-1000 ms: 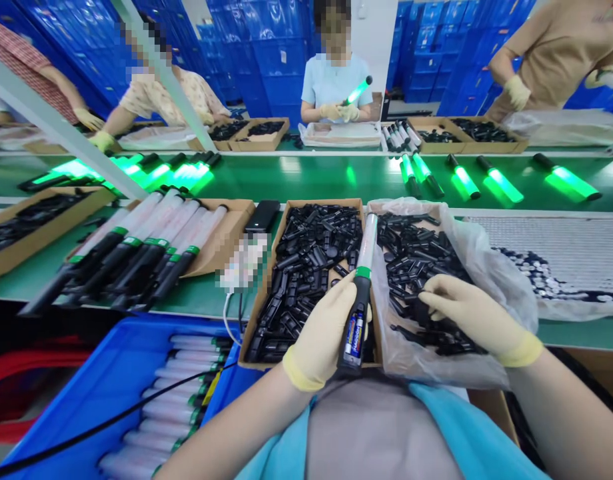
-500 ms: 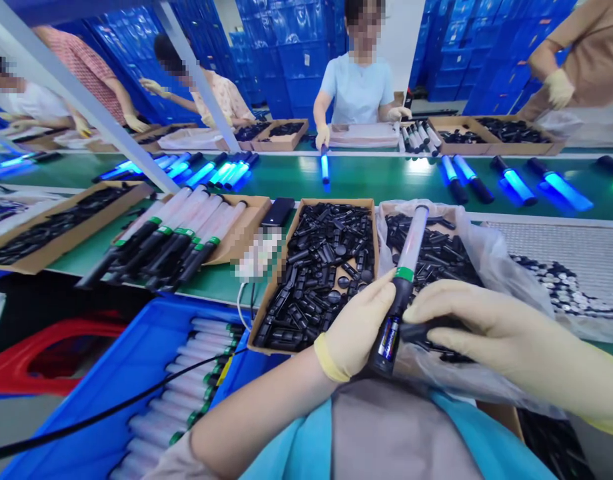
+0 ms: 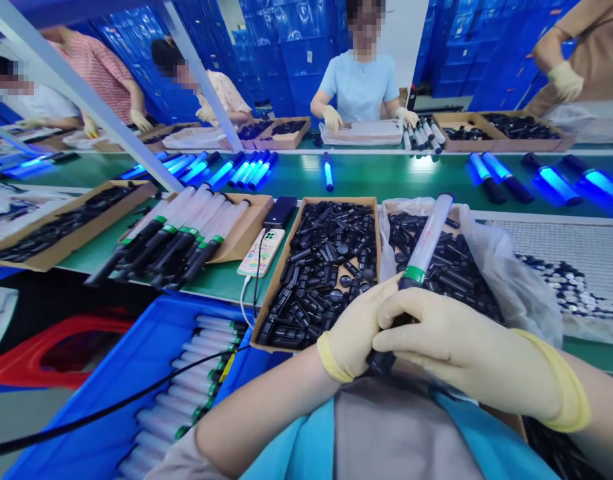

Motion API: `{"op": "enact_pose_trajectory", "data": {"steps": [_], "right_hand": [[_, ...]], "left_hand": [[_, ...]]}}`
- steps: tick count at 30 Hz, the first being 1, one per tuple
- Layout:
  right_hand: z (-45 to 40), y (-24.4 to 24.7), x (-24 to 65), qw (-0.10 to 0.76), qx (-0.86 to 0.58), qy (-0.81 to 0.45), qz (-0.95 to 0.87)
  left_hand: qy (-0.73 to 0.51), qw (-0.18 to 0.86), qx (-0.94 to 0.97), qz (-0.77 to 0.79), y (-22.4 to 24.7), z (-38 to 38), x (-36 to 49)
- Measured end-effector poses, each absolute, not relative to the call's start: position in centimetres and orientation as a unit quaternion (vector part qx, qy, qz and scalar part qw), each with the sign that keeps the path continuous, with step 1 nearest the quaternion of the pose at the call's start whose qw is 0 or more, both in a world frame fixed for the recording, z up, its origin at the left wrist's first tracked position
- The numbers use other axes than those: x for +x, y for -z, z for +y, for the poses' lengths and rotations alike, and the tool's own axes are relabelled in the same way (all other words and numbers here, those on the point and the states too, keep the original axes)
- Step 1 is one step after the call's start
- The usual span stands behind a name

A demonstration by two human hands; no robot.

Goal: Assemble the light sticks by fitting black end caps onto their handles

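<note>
In the head view a light stick with a clear tube, green ring and black handle slants up in front of me. My left hand, in a pale glove, is closed around the black handle from the left side. My right hand, also gloved, lies over the handle's front with its fingers curled onto it. The handle's middle is hidden under the right hand's fingers; its black lower end shows below them. Just beyond my hands sits a cardboard box of black plastic parts, beside a plastic-lined box holding more.
A blue bin with several light sticks stands low at my left. More sticks lie in a cardboard tray above it, near a phone and power bank. Lit blue sticks lie on the green conveyor; co-workers sit opposite.
My right hand has moved left onto the handle with a black part, covering the battery that was showing. The lit sticks on the right of the conveyor have moved right. A co-worker's hand released a lit stick.
</note>
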State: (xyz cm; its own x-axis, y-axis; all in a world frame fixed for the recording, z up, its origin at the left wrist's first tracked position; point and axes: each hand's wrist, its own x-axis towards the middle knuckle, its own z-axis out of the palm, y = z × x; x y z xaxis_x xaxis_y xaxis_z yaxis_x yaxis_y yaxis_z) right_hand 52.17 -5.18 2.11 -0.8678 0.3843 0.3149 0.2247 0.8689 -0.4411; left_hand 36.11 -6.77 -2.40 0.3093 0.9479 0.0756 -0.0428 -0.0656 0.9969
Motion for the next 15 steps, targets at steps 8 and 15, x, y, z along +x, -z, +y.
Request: {"op": "enact_pose_trajectory", "data": {"steps": [8, 15], "right_hand": [[-6.2, -0.1, 53.4, 0.417, -0.397, -0.163, -0.801], [-7.0, 1.9, 53.0, 0.205, -0.462, -0.489, -0.711]], "left_hand": [[-0.471, 0.677, 0.426, 0.371, 2.3, -6.8, 36.0], [-0.509, 0.657, 0.4, 0.386, 1.7, -6.0, 36.5]]}}
